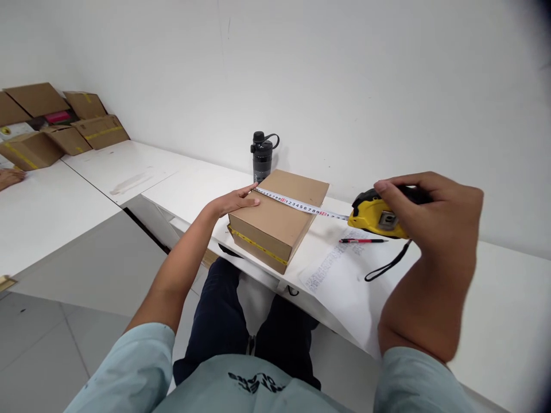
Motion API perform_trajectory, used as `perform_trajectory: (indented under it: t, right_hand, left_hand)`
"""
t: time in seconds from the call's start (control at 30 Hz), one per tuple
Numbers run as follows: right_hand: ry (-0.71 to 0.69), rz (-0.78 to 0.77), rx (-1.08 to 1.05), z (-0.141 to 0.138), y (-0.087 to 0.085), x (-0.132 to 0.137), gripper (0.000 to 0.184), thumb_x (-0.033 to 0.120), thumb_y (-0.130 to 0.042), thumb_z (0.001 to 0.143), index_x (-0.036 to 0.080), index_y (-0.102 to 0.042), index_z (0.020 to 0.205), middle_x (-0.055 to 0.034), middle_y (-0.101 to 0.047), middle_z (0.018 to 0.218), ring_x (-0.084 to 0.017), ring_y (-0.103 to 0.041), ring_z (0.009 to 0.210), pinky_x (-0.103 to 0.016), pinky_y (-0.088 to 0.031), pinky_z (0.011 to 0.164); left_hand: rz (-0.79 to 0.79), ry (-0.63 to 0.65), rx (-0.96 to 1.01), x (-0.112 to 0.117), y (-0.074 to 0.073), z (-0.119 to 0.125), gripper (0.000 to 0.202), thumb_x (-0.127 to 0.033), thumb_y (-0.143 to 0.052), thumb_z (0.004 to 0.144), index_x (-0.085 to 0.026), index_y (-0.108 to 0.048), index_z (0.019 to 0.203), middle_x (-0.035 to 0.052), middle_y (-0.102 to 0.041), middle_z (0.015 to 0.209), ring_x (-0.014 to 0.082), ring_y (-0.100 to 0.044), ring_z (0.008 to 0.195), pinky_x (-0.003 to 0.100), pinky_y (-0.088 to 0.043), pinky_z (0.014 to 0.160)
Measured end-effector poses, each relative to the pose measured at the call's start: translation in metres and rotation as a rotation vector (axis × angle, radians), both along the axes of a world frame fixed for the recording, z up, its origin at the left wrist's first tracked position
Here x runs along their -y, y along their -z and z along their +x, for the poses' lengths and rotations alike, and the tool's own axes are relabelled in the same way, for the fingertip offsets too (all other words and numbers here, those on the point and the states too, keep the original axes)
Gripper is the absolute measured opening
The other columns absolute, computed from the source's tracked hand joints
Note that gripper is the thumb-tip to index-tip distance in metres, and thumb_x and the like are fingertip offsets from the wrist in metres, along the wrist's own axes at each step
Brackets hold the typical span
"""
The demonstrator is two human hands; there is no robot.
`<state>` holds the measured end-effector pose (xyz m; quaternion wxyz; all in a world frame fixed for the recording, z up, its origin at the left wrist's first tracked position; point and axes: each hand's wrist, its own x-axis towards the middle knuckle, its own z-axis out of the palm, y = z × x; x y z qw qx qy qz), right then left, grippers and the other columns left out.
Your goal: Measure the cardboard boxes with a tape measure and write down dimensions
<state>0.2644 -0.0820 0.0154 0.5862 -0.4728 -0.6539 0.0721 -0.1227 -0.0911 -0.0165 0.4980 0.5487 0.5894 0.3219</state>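
At the left edge of the view, part of another person's hand [11, 178] rests on the white tabletop [77, 195], just beside a cluster of brown cardboard cartons with yellow tape [32, 152], which are piled at the surface's far left corner, against the wall.

Further right, the person's left hand [236, 202] lies at the left edge of a closed, rectangular brown cardboard box [275, 215], thumb spread over its top and fingertips at the start of a white metal measuring blade with black and red numerals [297, 205]. Whether those fingers pinch the blade's end or only press it down, I cannot tell at this angle.

A black drinking bottle with a loop handle [262, 155] stands upright behind the box, toward the surface's far edge, its base hidden. The box sits flat by the near edge, a yellow strip running along its near side. The blade crosses its top from the left edge and passes over the right edge into the air.

Right of the box, a white sheet of paper with rows of small marks [344, 287] reaches the surface's near edge; a slim red and black pen [364, 241] lies across its upper part.

Above the paper, the right hand [439, 215] is clamped around a yellow and black tape measure case [370, 217], held clear of the surface, with a black wrist cord [403, 250] dangling below. The two hands are well apart, linked by the blade.
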Motion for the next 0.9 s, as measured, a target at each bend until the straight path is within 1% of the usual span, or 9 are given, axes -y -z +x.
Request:
perform_trajectory:
  t: [0.13,0.23,0.3,0.4,0.5,0.57,0.67,0.77,0.9]
  right_hand:
    - [-0.072,-0.001,-0.022,-0.015,0.009,-0.013,0.017,0.043,-0.081,0.081,0.027,-0.079,0.082,-0.0035,-0.079,0.081,-0.024,-0.076,0.077,-0.039,-0.06,0.069]
    - [-0.114,-0.014,0.016,-0.025,0.016,-0.025,0.018,0.045,-0.079,0.085,0.027,-0.076,0.082,-0.0026,-0.078,0.082,-0.025,-0.076,0.079,-0.042,-0.062,0.072]
    - [-0.118,-0.007,0.01,-0.027,0.02,-0.03,0.018,0.045,-0.078,0.086,0.027,-0.075,0.082,-0.0022,-0.078,0.082,-0.025,-0.076,0.078,-0.042,-0.062,0.071]
    - [-0.122,0.004,-0.024,-0.025,0.022,-0.034,0.017,0.043,-0.079,0.084,0.026,-0.077,0.082,-0.003,-0.078,0.082,-0.025,-0.076,0.078,-0.043,-0.062,0.072]
    - [-0.139,-0.007,-0.115,-0.022,0.022,-0.037,0.018,0.044,-0.082,0.081,0.026,-0.078,0.082,-0.0059,-0.079,0.085,-0.027,-0.076,0.081,-0.048,-0.063,0.076]
    - [-0.161,-0.036,-0.201,-0.022,0.024,-0.042,0.019,0.045,-0.083,0.081,0.027,-0.077,0.083,-0.0076,-0.08,0.089,-0.028,-0.076,0.083,-0.05,-0.064,0.079]
    - [-0.151,-0.068,-0.291,-0.026,0.027,-0.049,0.022,0.046,-0.084,0.077,0.025,-0.076,0.08,-0.006,-0.079,0.086,-0.028,-0.076,0.079,-0.051,-0.065,0.075]
    - [-0.151,-0.019,-0.245,-0.031,0.03,-0.052,0.023,0.046,-0.083,0.075,0.024,-0.077,0.079,-0.0035,-0.08,0.082,-0.027,-0.078,0.078,-0.048,-0.066,0.073]
    - [-0.18,0.109,-0.108,-0.03,0.031,-0.05,0.019,0.044,-0.08,0.08,0.026,-0.078,0.08,-0.0024,-0.081,0.084,-0.026,-0.079,0.083,-0.046,-0.066,0.078]
  left_hand:
    - [-0.009,-0.019,0.011,0.0,-0.001,0.001,0.127,-0.058,-0.096,0.07,-0.029,-0.028,0.173,0.0088,-0.06,0.16,0.0351,-0.061,0.143,0.042,-0.051,0.119]
    - [0.004,-0.02,0.022,0.0,0.0,0.0,0.13,-0.058,-0.095,0.071,-0.028,-0.023,0.174,0.0098,-0.056,0.164,0.0344,-0.06,0.144,0.041,-0.051,0.119]
    - [0.011,-0.018,0.032,0.0,0.001,0.0,0.133,-0.058,-0.095,0.07,-0.027,-0.02,0.175,0.0106,-0.052,0.167,0.034,-0.059,0.145,0.039,-0.05,0.119]
    - [0.002,-0.024,0.037,0.002,0.001,0.0,0.133,-0.057,-0.096,0.07,-0.027,-0.019,0.175,0.0109,-0.053,0.166,0.0341,-0.06,0.144,0.04,-0.05,0.119]
    - [0.005,-0.038,0.026,0.002,0.001,0.0,0.128,-0.056,-0.096,0.071,-0.03,-0.024,0.174,0.0099,-0.055,0.165,0.0342,-0.061,0.143,0.041,-0.05,0.119]
    - [0.019,-0.036,0.024,0.0,0.002,-0.001,0.128,-0.057,-0.095,0.071,-0.029,-0.025,0.174,0.0106,-0.053,0.166,0.0343,-0.06,0.144,0.04,-0.049,0.119]
    - [0.027,-0.043,0.029,-0.002,0.006,-0.004,0.133,-0.059,-0.096,0.07,-0.028,-0.021,0.175,0.0125,-0.052,0.167,0.0348,-0.06,0.144,0.04,-0.049,0.119]
    - [0.019,-0.062,0.032,-0.005,0.01,-0.006,0.138,-0.06,-0.096,0.068,-0.028,-0.016,0.176,0.0155,-0.05,0.168,0.0354,-0.062,0.141,0.042,-0.05,0.118]
    - [0.01,-0.045,0.065,-0.006,0.012,-0.008,0.144,-0.061,-0.097,0.067,-0.025,-0.01,0.176,0.0175,-0.051,0.167,0.0357,-0.063,0.141,0.043,-0.051,0.118]
